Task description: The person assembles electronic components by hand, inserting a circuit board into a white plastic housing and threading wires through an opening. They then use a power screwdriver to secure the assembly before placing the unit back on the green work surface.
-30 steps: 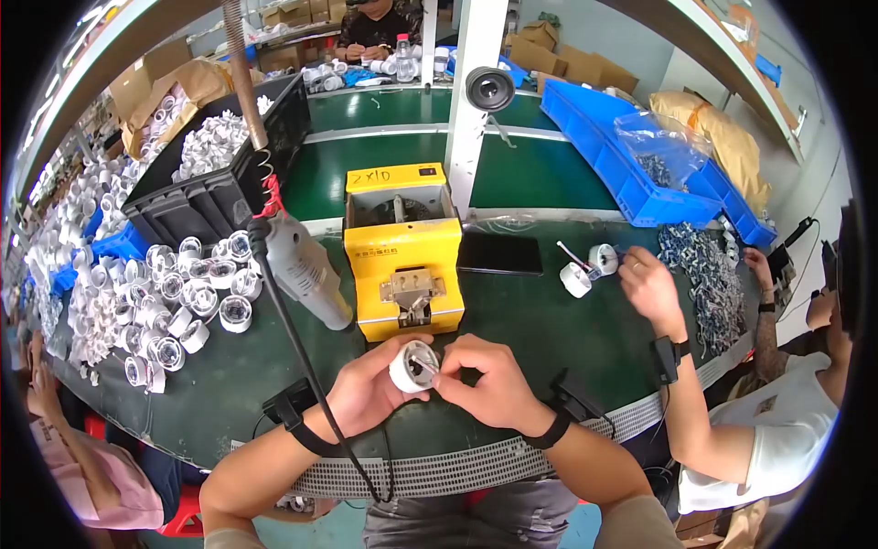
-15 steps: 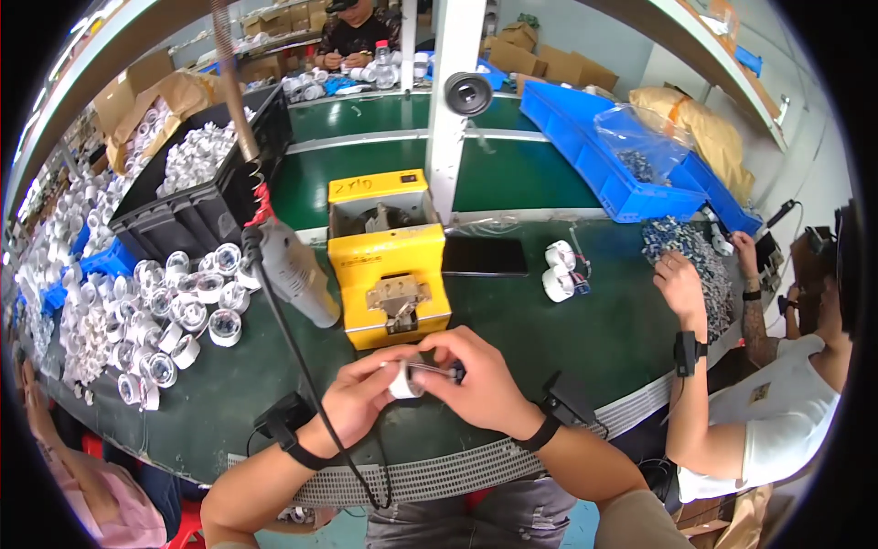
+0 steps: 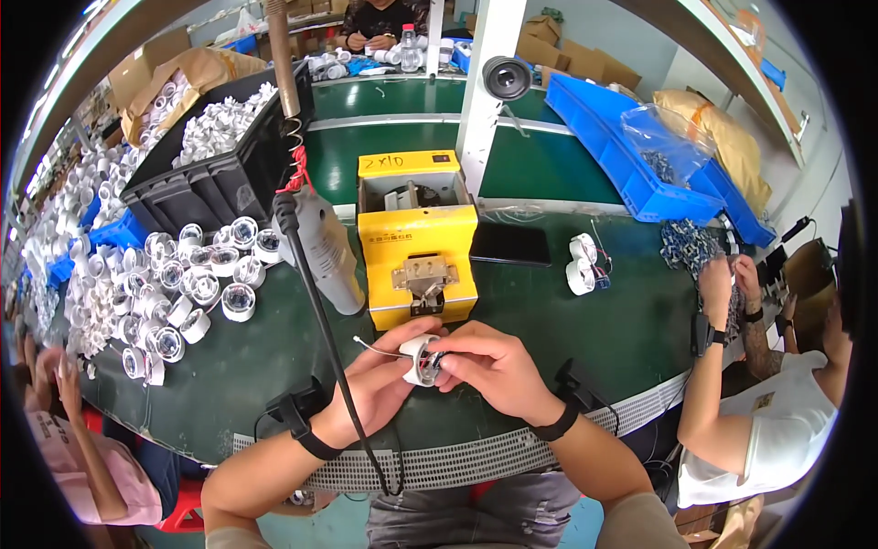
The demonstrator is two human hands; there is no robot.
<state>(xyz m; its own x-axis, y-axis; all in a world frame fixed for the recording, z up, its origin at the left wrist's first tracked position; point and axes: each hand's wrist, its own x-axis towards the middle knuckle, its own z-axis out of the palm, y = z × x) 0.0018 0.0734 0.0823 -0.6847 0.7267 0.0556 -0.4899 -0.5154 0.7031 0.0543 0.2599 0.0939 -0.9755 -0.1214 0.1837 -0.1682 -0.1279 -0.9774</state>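
Note:
In front of the yellow machine, my left hand is closed around a white round plastic housing. Its open end is turned toward my right hand. The fingertips of that hand pinch a small dark wired part at the housing's mouth; some red wire shows there, but my fingers partly cover it. From the housing's other side a thin white lead sticks out over my left fingers. Two more white housings with wires lie on the green table to the right.
An electric screwdriver hangs left of the machine, its black cable crossing my left forearm. White housings with clear lenses crowd the left. A black phone lies behind. Blue bins and a co-worker's hands are at right.
The housing has turned so its open end faces right, and the white lead now sticks out to its left. My right fingers have shifted to its mouth. The view has shifted slightly.

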